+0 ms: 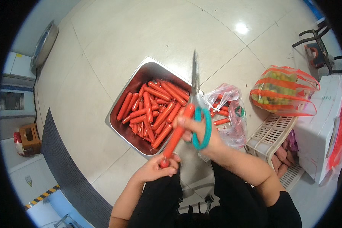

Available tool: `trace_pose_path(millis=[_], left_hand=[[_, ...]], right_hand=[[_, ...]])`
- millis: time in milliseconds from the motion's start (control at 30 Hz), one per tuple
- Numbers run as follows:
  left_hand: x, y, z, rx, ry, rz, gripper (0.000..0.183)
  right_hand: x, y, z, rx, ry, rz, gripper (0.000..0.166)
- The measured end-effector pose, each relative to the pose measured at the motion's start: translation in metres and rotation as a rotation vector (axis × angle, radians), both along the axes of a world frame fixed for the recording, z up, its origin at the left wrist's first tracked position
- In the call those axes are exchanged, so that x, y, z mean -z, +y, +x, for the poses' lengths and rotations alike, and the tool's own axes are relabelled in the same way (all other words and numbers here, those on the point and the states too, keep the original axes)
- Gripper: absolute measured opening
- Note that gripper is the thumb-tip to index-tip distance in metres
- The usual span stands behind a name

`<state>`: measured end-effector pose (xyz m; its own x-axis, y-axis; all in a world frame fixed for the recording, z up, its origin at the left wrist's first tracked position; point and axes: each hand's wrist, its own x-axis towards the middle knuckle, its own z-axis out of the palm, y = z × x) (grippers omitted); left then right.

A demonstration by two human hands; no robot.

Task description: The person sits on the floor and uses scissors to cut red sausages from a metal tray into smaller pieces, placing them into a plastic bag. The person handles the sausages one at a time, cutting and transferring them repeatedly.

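A long red sausage in a glossy casing (173, 144) slants between my two hands. The fingers of my left hand (156, 168) grip its lower end. At its upper part are the fingers of my right hand (205, 136), which also carries scissors with teal handles (207, 128). The scissor blades point away from me and look blurred. Just beyond my hands, a rectangular stainless steel pan (124, 142) on the floor holds many similar red sausages (148, 108). Right of the pan lies a clear plastic bag (236, 134) with several more sausages inside.
A striped bag of green fruit (279, 88) rests by a white plastic crate (269, 128) at right. Beside it stands a white foam box (316, 128). A dark ribbed mat (65, 168) runs along the left. A metal basin (45, 45) leans on the wall. Pale tiles cover the floor (148, 28).
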<state>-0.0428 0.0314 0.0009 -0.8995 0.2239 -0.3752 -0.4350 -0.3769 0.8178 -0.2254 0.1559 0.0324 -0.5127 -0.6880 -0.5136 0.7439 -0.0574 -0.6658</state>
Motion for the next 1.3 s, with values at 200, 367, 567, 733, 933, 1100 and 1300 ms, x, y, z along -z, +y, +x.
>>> trace_pose_path(millis=[200, 367, 567, 733, 933, 1100, 1300], left_hand=[[0.032, -0.021, 0.031, -0.495, -0.398, 0.006, 0.030], [0.036, -0.036, 0.040, -0.494, -0.441, -0.051, 0.048], [0.042, -0.039, 0.052, -0.493, -0.437, -0.065, 0.051], [0.040, -0.039, 0.049, -0.449, -0.419, -0.075, 0.052], [0.042, -0.040, 0.052, -0.469, -0.423, -0.008, 0.050], [0.053, -0.042, 0.054, -0.515, -0.397, -0.137, 0.048], [0.059, -0.049, 0.055, -0.508, -0.280, -0.198, 0.050]], right_hand=[[0.036, -0.018, -0.060, -0.257, 0.499, 0.373, 0.049], [0.061, 0.057, -0.006, -0.975, 0.273, 0.226, 0.053], [0.087, 0.072, 0.032, -1.218, 0.424, 0.177, 0.052], [0.081, 0.054, 0.022, -1.261, 0.608, 0.214, 0.054], [0.078, 0.049, 0.017, -1.240, 0.806, 0.385, 0.054], [0.094, 0.050, 0.031, -1.083, 0.868, 0.397, 0.051], [0.082, 0.051, 0.028, -1.112, -0.357, 0.153, 0.046]])
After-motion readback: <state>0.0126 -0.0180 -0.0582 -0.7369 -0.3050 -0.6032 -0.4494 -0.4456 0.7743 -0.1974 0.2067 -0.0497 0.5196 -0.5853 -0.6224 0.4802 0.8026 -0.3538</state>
